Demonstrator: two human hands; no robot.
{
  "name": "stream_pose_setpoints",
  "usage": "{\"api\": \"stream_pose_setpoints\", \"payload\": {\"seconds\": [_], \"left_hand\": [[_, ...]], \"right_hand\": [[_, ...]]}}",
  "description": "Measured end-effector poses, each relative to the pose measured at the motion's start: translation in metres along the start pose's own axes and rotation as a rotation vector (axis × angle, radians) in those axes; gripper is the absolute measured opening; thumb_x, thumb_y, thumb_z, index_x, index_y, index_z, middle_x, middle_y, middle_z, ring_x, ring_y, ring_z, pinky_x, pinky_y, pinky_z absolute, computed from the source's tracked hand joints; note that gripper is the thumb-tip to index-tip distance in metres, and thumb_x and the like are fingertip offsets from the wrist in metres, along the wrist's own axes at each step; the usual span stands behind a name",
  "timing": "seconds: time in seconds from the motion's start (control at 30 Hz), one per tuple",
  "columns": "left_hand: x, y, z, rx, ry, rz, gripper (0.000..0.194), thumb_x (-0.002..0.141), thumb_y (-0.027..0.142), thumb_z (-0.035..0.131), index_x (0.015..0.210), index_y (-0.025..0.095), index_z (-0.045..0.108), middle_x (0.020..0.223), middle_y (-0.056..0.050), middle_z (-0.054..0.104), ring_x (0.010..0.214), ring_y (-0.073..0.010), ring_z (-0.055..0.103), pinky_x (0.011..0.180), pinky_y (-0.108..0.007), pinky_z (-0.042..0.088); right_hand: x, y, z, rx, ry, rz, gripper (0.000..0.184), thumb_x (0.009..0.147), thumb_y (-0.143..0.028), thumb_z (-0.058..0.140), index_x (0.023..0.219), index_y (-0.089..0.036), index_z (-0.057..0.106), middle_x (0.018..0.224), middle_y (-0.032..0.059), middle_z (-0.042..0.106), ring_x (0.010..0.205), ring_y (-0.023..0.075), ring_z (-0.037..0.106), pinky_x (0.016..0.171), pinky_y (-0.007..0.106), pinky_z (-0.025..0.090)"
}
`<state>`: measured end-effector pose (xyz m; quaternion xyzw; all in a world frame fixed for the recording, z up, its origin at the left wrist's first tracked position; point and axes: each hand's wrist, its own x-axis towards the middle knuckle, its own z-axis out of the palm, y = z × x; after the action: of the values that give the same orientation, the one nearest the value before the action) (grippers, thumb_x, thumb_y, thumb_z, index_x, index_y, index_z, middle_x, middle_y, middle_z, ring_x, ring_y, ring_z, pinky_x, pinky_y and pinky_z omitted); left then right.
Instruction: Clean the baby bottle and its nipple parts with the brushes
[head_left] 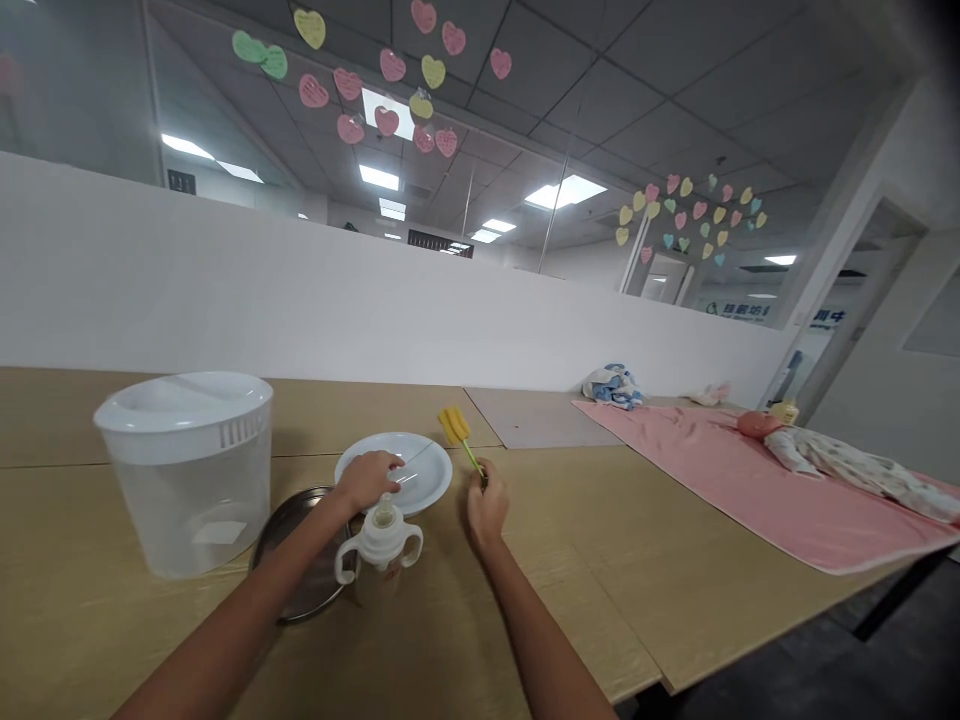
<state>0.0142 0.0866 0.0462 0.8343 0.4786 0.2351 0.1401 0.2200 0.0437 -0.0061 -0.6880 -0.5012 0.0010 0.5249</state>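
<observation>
The right hand [489,505] grips the brush [454,425] by its handle, right of the plate [429,485] — best kept firm, head clear of the table [555,560]. The left hand [369,480] curls over the plate, beyond the bottle [385,540] — holding what, I cannot tell.

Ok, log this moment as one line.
right hand: holds brush | left hand: over plate, grip unclear | bottle: upright, near plate | tub: left of tray
</observation>
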Motion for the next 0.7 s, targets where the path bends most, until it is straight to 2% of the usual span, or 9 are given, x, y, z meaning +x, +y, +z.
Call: {"api": "stream_pose_setpoints", "payload": {"seconds": [0.1,0.2,0.33,0.47,0.6,0.7], "left_hand": [[0.001,-0.002,0.005,0.026,0.021,-0.008,0.033,0.065,0.019,0.061,0.098,0.017,0.066,0.105,-0.01,0.068,0.101,-0.0254,0.061,0.089,-0.034,0.043],[0.001,-0.003,0.001,0.036,0.061,-0.018,0.035,0.067,0.015,0.057,0.102,0.015,0.064,0.104,-0.011,0.067,0.099,-0.0239,0.061,0.089,-0.033,0.044],[0.0,0.002,-0.02,0.023,0.156,-0.049,0.041,0.072,0.015,0.05,0.112,0.011,0.058,0.111,-0.013,0.062,0.1,-0.0223,0.06,0.087,-0.031,0.045],[-0.005,0.014,-0.039,-0.007,0.261,-0.066,0.044,0.078,0.018,0.043,0.12,0.009,0.052,0.116,-0.012,0.059,0.103,-0.0214,0.058,0.09,-0.033,0.044],[-0.012,0.03,-0.044,-0.137,0.349,0.041,0.039,0.083,0.028,0.039,0.114,0.011,0.057,0.115,-0.01,0.062,0.103,-0.0209,0.057,0.092,-0.034,0.043],[-0.017,0.042,-0.044,-0.246,0.347,0.098,0.041,0.086,0.038,0.035,0.103,0.011,0.062,0.104,-0.009,0.067,0.096,-0.021,0.06,0.086,-0.033,0.045]], "right_hand": [[-0.001,-0.004,-0.001,-0.011,-0.008,-0.102,0.036,0.078,-0.021,0.033,0.098,-0.017,0.063,0.092,0.005,0.068,0.084,0.0196,0.058,0.082,0.03,0.036],[0.0,-0.005,-0.002,-0.033,-0.006,-0.152,0.035,0.075,-0.018,0.034,0.094,-0.016,0.064,0.089,0.0051,0.068,0.081,0.0187,0.058,0.083,0.031,0.033],[0.0,-0.002,-0.003,-0.06,0.012,-0.211,0.032,0.075,-0.016,0.035,0.089,-0.015,0.064,0.085,0.0051,0.068,0.078,0.0177,0.058,0.082,0.031,0.031],[-0.001,-0.003,-0.004,-0.097,0.006,-0.392,0.031,0.076,-0.013,0.036,0.088,-0.015,0.064,0.082,0.0048,0.067,0.078,0.0166,0.057,0.082,0.031,0.03],[-0.005,-0.009,-0.008,-0.085,0.03,-0.618,0.029,0.08,-0.013,0.037,0.088,-0.016,0.065,0.079,0.0046,0.065,0.078,0.0152,0.056,0.081,0.031,0.032],[-0.008,-0.01,-0.01,-0.031,0.125,-0.692,0.03,0.085,-0.013,0.035,0.092,-0.015,0.064,0.084,0.0065,0.066,0.081,0.0151,0.058,0.079,0.031,0.035]]}}
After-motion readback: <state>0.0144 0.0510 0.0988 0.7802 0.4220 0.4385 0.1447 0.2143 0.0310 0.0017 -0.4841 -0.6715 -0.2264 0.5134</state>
